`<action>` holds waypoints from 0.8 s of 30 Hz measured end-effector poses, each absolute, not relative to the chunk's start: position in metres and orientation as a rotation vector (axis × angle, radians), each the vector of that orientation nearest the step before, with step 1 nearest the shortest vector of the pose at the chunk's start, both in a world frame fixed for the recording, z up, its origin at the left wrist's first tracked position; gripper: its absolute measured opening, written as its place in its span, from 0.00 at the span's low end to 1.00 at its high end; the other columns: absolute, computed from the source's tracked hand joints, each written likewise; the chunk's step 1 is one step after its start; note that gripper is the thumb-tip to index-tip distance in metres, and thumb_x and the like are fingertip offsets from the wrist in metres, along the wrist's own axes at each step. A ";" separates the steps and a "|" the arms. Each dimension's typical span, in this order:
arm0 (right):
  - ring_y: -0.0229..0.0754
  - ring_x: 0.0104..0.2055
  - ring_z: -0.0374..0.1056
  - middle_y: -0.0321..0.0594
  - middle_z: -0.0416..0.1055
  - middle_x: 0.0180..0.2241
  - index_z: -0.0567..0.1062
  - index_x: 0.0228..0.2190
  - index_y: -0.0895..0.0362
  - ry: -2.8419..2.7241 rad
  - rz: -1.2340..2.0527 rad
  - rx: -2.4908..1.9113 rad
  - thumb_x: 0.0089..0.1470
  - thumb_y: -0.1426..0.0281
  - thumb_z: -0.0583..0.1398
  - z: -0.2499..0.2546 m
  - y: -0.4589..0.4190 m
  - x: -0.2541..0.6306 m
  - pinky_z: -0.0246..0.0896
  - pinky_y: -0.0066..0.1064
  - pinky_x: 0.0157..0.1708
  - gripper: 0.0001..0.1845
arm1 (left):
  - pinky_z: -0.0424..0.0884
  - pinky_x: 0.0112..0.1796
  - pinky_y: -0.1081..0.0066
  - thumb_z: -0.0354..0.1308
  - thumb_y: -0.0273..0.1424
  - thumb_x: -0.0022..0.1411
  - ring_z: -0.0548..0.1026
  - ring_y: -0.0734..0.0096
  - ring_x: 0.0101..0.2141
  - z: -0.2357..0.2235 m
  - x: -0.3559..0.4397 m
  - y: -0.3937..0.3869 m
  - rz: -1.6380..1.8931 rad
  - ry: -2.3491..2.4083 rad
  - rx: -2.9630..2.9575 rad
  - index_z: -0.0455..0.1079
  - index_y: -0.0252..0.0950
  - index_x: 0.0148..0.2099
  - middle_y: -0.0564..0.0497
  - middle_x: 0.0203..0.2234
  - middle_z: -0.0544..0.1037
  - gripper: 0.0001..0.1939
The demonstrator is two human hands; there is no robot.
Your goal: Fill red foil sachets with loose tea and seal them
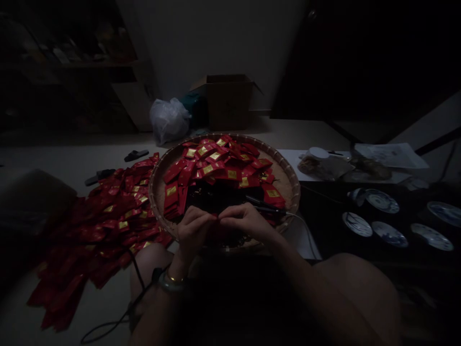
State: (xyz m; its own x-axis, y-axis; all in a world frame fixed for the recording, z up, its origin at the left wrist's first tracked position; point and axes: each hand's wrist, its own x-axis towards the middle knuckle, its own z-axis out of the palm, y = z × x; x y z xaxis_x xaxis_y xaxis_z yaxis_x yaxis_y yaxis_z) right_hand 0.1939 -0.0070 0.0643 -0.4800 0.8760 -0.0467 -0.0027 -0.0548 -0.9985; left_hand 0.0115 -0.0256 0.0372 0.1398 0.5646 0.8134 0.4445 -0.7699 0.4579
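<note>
Over the near rim of a round woven bamboo tray [296, 192], my left hand [193, 228] and my right hand [248, 222] meet with fingers pinched. Between the fingertips is a red packet [217, 234], mostly dark and partly hidden. Many red packets with gold labels [232, 174] are heaped in the far half of the tray. Dark loose bits [205, 196] lie in front of the heap. A slim black tool [266, 205] with a pale cord rests on the tray beside my right hand.
Left of the tray, a big pile of red packets [122, 224] spreads over the floor. A white plastic bag [169, 117] and a cardboard box [230, 103] stand behind. Right, patterned dishes [382, 201] sit on a dark surface. A black cable [135, 300] loops at my left knee.
</note>
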 end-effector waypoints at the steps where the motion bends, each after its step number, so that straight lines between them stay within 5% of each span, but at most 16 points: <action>1: 0.39 0.31 0.72 0.37 0.77 0.28 0.80 0.28 0.58 -1.509 1.652 -0.956 0.42 0.64 0.67 0.065 -0.007 0.194 0.66 0.29 0.33 0.11 | 0.67 0.31 0.74 0.57 0.21 0.60 0.68 0.75 0.29 0.038 0.012 -0.026 1.711 1.014 2.282 0.73 0.38 0.36 0.54 0.26 0.73 0.07; 7: 0.39 0.32 0.72 0.37 0.77 0.28 0.81 0.30 0.58 -1.496 1.658 -0.938 0.43 0.64 0.67 0.063 -0.010 0.194 0.66 0.30 0.34 0.12 | 0.66 0.28 0.74 0.56 0.22 0.61 0.69 0.76 0.28 0.040 0.012 -0.029 1.692 1.050 2.246 0.73 0.38 0.35 0.55 0.24 0.72 0.07; 13: 0.40 0.36 0.72 0.39 0.77 0.33 0.81 0.30 0.55 -1.699 1.323 -0.723 0.47 0.69 0.65 0.059 -0.012 0.194 0.67 0.28 0.36 0.06 | 0.67 0.30 0.74 0.56 0.21 0.60 0.70 0.75 0.30 0.038 0.010 -0.031 1.641 1.086 2.214 0.72 0.37 0.38 0.54 0.27 0.72 0.08; 24: 0.35 0.25 0.68 0.37 0.73 0.23 0.76 0.23 0.58 -1.708 0.824 -0.865 0.46 0.75 0.60 0.066 -0.027 0.178 0.61 0.24 0.25 0.04 | 0.67 0.29 0.74 0.56 0.21 0.60 0.69 0.75 0.28 0.040 0.010 -0.028 1.722 1.030 2.182 0.73 0.38 0.37 0.54 0.25 0.72 0.08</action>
State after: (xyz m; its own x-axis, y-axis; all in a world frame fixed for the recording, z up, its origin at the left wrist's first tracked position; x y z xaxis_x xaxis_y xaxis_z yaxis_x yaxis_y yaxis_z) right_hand 0.1780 -0.0270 0.0657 -0.2346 0.8512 0.4695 0.1628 0.5106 -0.8443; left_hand 0.0103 -0.0284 0.0397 0.0907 0.6100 0.7872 0.4052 -0.7447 0.5304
